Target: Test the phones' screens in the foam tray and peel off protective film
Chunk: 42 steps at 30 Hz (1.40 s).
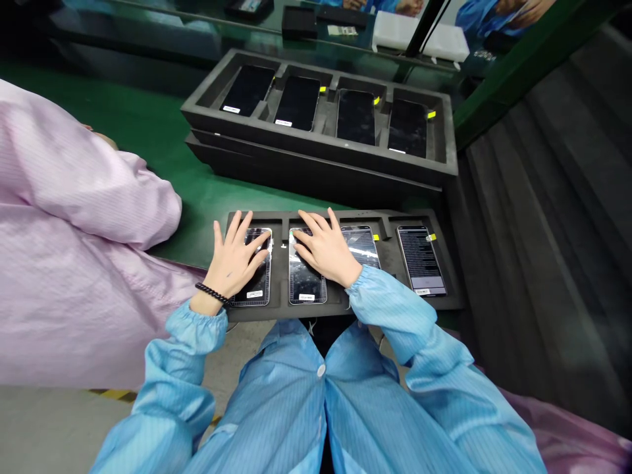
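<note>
A dark foam tray (pixel 281 276) lies at the near edge of the green bench with several smartphones in its slots. My left hand (pixel 234 258) is spread over the leftmost phone (pixel 257 280), its fingers over the upper part of the screen. Over the second phone (pixel 306 283) is my right hand (pixel 326 250), fingers apart, the fingertips at the top of the screen. A third phone (pixel 363 243) shows a grid pattern and is partly hidden by my right hand and sleeve. Lines of text fill the screen of the rightmost phone (pixel 422 263).
Behind, stacked foam trays (pixel 320 141) hold dark-screened phones with yellow tabs. A co-worker's pink sleeve (pixel 143 204) reaches in at the left. A green post (pixel 518 79) and dark ribbed stacks (pixel 548 191) stand at the right. White boxes (pixel 395 33) are at the back.
</note>
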Each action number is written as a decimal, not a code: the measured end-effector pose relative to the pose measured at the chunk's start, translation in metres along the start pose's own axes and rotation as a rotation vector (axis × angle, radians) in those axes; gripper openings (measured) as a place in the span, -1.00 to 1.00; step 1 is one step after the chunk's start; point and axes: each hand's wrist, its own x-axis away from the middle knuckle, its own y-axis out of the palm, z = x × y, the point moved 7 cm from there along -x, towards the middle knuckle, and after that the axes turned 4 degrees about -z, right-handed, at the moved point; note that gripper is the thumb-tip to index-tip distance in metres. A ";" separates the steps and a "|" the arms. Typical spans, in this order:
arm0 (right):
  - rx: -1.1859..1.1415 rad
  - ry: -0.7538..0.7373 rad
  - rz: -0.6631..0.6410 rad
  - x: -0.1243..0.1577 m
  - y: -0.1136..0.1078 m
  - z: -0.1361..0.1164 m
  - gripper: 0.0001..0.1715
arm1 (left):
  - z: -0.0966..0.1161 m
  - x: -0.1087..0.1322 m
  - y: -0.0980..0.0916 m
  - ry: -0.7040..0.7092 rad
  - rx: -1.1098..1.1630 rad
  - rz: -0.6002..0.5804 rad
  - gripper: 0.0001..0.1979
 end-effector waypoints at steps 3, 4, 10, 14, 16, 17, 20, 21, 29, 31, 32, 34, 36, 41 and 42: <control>0.001 -0.019 -0.005 -0.002 0.002 -0.003 -0.57 | 0.001 -0.001 0.003 0.003 -0.001 -0.021 -0.46; 0.002 -0.016 -0.005 -0.002 0.001 -0.003 -0.57 | 0.001 0.000 0.003 -0.002 -0.001 -0.022 -0.46; 0.026 0.065 -0.035 0.016 -0.004 0.017 -0.55 | -0.016 0.011 -0.007 -0.076 -0.012 0.008 -0.43; 0.058 0.112 -0.045 0.032 -0.008 0.030 -0.53 | -0.028 0.020 -0.013 -0.148 -0.033 0.011 -0.40; 0.068 0.134 -0.044 0.036 -0.009 0.033 -0.53 | -0.030 0.023 -0.015 -0.170 -0.041 0.011 -0.40; 0.072 0.144 -0.043 0.037 -0.010 0.034 -0.53 | -0.031 0.024 -0.016 -0.176 -0.044 0.011 -0.40; 0.083 0.162 -0.036 0.039 -0.011 0.035 -0.54 | -0.030 0.025 -0.017 -0.183 -0.054 0.010 -0.38; 0.086 0.164 -0.033 0.039 -0.011 0.035 -0.54 | -0.030 0.025 -0.017 -0.187 -0.056 0.010 -0.38; 0.087 0.175 -0.013 0.039 -0.009 0.035 -0.55 | -0.029 0.025 -0.014 -0.221 -0.059 -0.018 -0.39; 0.081 0.176 -0.012 0.039 -0.008 0.035 -0.56 | -0.028 0.024 -0.012 -0.235 -0.058 -0.027 -0.39; 0.079 0.176 -0.011 0.039 -0.008 0.034 -0.55 | -0.028 0.024 -0.011 -0.242 -0.056 -0.031 -0.39; 0.078 0.171 -0.009 0.040 -0.008 0.032 -0.55 | -0.026 0.023 -0.008 -0.249 -0.049 -0.035 -0.37; 0.079 0.163 -0.008 0.043 -0.010 0.028 -0.55 | -0.022 0.024 -0.006 -0.244 -0.042 -0.033 -0.35; 0.080 0.145 -0.024 0.058 -0.013 0.017 -0.55 | -0.011 0.038 -0.003 -0.232 -0.002 -0.007 -0.30; 0.079 0.140 -0.032 0.061 -0.013 0.014 -0.55 | -0.009 0.042 -0.002 -0.232 0.007 -0.001 -0.30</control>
